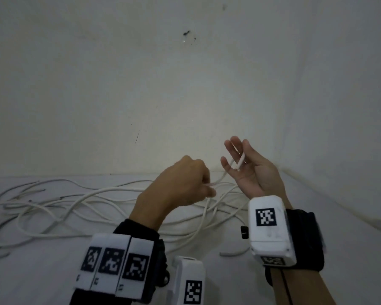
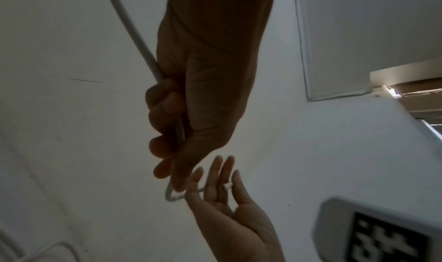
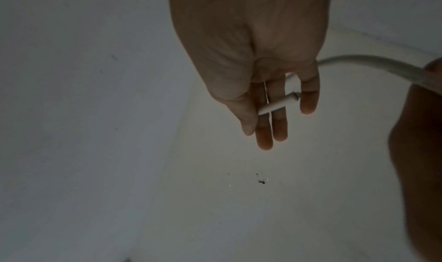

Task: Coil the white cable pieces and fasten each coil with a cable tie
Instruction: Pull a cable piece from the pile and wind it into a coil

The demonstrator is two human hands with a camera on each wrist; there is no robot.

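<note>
Holding a white cable (image 1: 240,162) between them, both hands are raised above a white surface (image 1: 317,227) in front of a pale wall (image 1: 141,84). The right hand (image 1: 249,170) sits at about three o'clock of the head view's centre, palm up and fingers mostly straight; in the right wrist view the cut end of the cable (image 3: 277,104) lies across the middle fingers, pinned there by the thumb (image 3: 246,113), and the cable then loops behind the fingers. The left hand (image 1: 183,183) is just beside it, toward nine o'clock, knuckles up and fingers curled into a fist. The left wrist view shows those curled fingers (image 2: 162,103) clenched round the same cable (image 2: 141,45), which runs through the fist, bends out past the fingertips and crosses to the right hand (image 2: 229,205).

On the surface beneath the hands, spreading from six o'clock out to nine o'clock, lies a loose tangle of white cable pieces (image 1: 86,205), uncoiled and crossing one another. A short separate piece (image 1: 233,253) lies near the right wrist, at about five o'clock. Each wrist carries a white camera block with black-and-white markers (image 1: 265,216).
</note>
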